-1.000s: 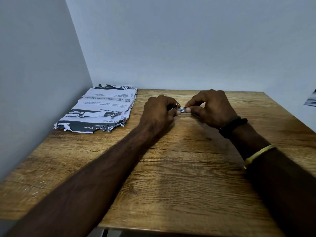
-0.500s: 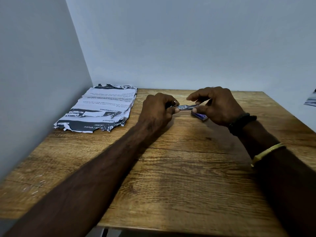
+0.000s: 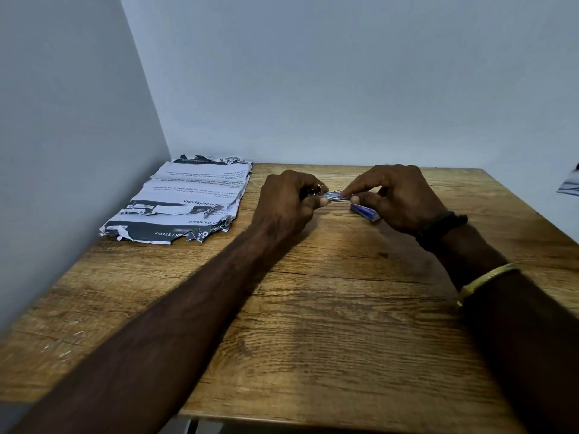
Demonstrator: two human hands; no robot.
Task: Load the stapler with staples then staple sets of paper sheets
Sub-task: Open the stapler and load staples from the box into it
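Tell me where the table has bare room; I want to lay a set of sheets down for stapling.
Free: the wide near half of the wooden table between the forearms, and the right side beyond the right hand. Crowded: the far-left corner under the paper stack, and mid-table, where the left hand, stapler and blue staple box sit.

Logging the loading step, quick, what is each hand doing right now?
Left hand: closed around the stapler, mostly hidden.
Right hand: fingers pinching the staple strip at the stapler's mouth.
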